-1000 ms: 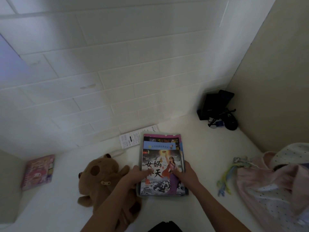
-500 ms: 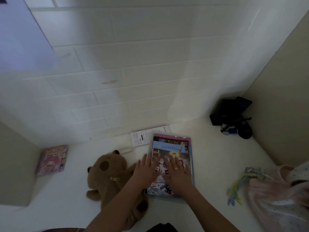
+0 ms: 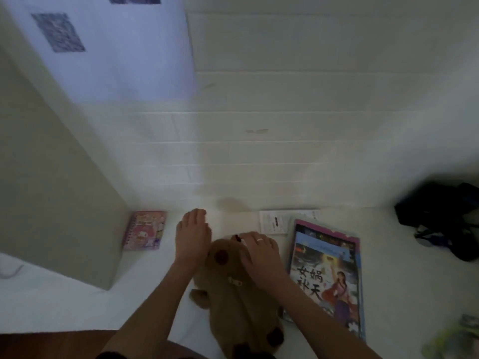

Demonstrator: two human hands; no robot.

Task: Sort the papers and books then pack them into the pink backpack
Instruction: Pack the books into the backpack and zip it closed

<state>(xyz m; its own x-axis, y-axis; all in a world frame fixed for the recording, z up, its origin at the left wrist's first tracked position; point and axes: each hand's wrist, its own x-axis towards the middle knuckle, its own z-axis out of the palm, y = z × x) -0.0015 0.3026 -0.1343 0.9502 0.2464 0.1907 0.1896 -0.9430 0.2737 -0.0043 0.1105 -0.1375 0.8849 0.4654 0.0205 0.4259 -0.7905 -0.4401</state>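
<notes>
White tabletop against a tiled wall: my left hand [image 3: 193,235] reaches flat and empty toward the pink notebook [image 3: 145,230], my right hand [image 3: 259,251] rests relaxed on the plush toy [image 3: 238,294]. Book stack [image 3: 328,275] lies rightward; best pinch the notebook's near edge cleanly.

My left hand [image 3: 193,235] and right hand [image 3: 259,251] are bare, as are both forearms, with no sleeves reaching into view. A thin pale ring [image 3: 260,239] bands one finger of my right hand. My fingernails are short and unpainted as far as the blur allows. At the bottom edge, a strip of dark clothing [image 3: 114,355] shows beneath my left arm.
</notes>
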